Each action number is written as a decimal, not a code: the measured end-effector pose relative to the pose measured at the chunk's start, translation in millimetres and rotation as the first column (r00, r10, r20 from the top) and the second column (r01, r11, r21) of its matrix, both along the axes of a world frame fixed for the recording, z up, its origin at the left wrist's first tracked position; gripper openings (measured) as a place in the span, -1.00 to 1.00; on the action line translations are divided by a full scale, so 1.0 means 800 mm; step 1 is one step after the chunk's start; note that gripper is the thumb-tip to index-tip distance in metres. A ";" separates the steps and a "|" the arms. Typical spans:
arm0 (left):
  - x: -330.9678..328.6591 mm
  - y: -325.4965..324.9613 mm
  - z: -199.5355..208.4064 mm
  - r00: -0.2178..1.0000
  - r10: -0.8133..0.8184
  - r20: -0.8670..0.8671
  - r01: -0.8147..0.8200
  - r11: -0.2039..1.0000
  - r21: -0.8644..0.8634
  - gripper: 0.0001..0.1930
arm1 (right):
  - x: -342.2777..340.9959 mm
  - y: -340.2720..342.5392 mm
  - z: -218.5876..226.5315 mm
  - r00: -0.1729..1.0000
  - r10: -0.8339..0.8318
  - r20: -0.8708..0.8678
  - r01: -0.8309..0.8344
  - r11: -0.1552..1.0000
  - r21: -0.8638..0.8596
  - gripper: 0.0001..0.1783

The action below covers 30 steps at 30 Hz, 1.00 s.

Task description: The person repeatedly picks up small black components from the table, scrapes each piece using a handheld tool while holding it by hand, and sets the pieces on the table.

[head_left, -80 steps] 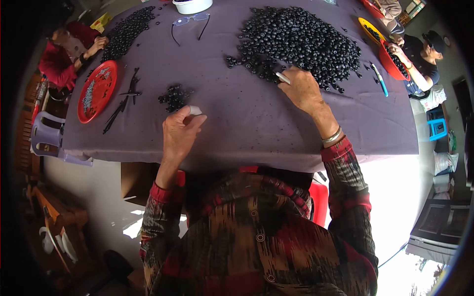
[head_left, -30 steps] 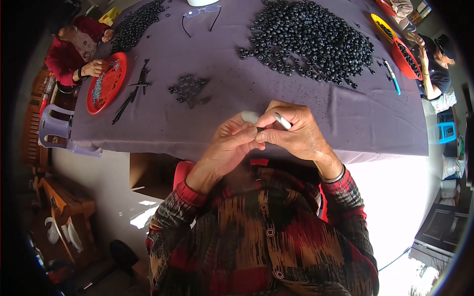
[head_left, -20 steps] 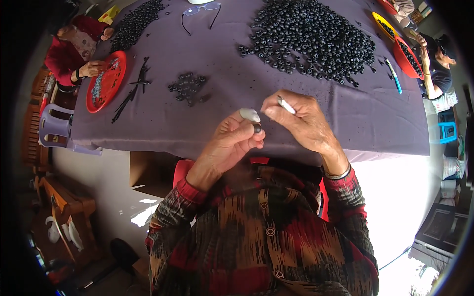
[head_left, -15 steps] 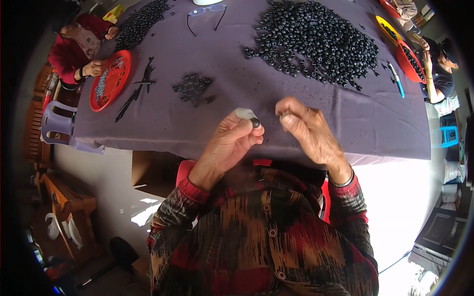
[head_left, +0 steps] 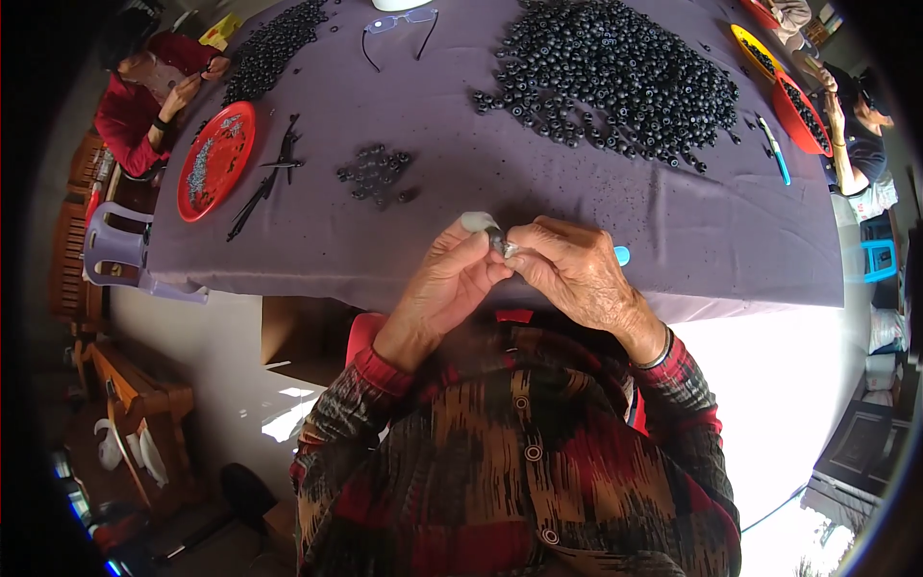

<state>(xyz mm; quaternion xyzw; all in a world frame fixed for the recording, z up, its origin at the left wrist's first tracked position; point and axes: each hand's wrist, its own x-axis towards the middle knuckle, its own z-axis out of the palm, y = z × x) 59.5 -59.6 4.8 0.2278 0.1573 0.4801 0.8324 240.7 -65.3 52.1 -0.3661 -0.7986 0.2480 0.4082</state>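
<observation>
My left hand (head_left: 440, 288) pinches a small round black piece (head_left: 496, 239) between thumb and fingers. A pale, translucent cover (head_left: 475, 221) sits on one of that hand's fingertips. Close against it, my right hand (head_left: 580, 274) is closed, its fingertips meeting the black piece. A light blue rounded end (head_left: 622, 255) shows beyond the knuckles, apparently of a slim tool in this hand; the rest is hidden. Something small and whitish shows at the right fingertips, too small to name. Both hands are above the near table edge, with a small cluster of black pieces (head_left: 375, 173) beyond my left hand.
A large heap of black pieces (head_left: 606, 77) covers the far right of the purple cloth (head_left: 442, 125). Glasses (head_left: 402, 23), black strips (head_left: 274, 173), a red tray (head_left: 240, 159) and a blue-handled tool (head_left: 774, 154) lie around. People sit at left (head_left: 135, 115) and right (head_left: 851, 144).
My right hand has moved left to meet the black piece in my left hand, and the light blue end has come into sight. The person at left has drawn a hand back from the red tray.
</observation>
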 end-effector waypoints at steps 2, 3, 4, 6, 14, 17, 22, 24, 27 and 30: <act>0.000 0.000 0.000 1.000 -0.001 0.007 0.001 1.000 -0.006 -0.88 | 0.000 0.000 -0.001 0.999 0.005 -0.038 -0.005 1.000 -0.015 -0.90; 0.001 0.000 -0.001 1.000 0.001 0.023 -0.001 1.000 0.001 -0.88 | 0.000 0.001 -0.001 0.999 0.012 -0.045 -0.013 0.999 -0.031 -0.90; 0.001 0.000 -0.001 0.999 0.001 0.039 -0.002 1.000 0.008 -0.87 | 0.000 0.001 -0.001 0.998 0.018 -0.052 -0.020 0.999 -0.046 -0.90; 0.000 0.000 -0.001 0.999 -0.001 0.035 0.001 1.000 -0.001 -0.87 | -0.001 -0.001 -0.002 0.998 0.011 -0.067 -0.015 0.998 -0.064 -0.90; -0.001 0.002 -0.015 1.000 0.015 0.027 -0.015 1.000 -0.003 -0.89 | -0.002 0.003 -0.010 0.997 -0.003 -0.073 -0.005 0.994 -0.110 -0.90; 0.001 0.000 -0.016 0.998 0.020 -0.062 -0.019 1.000 0.017 -0.91 | 0.001 0.009 -0.014 0.990 -0.095 0.108 0.108 0.987 -0.117 -0.83; 0.008 -0.005 -0.002 0.997 0.061 -0.052 -0.060 0.998 0.009 -0.90 | 0.015 0.028 -0.015 0.987 -0.164 -0.001 0.159 0.958 -0.239 -0.77; -0.004 0.002 -0.007 0.996 0.065 -0.065 -0.064 0.998 0.014 -0.91 | 0.022 0.028 -0.008 0.979 -0.193 0.068 0.204 0.948 -0.246 -0.75; -0.002 0.002 -0.009 0.999 0.001 -0.054 0.000 1.000 0.018 -0.91 | 0.028 0.030 -0.005 0.956 -0.213 0.202 0.257 0.940 -0.226 -0.74; -0.004 0.004 -0.010 1.000 0.002 -0.028 -0.001 1.000 0.017 -0.92 | 0.023 0.019 0.010 0.975 -0.163 0.153 0.202 0.934 -0.293 -0.72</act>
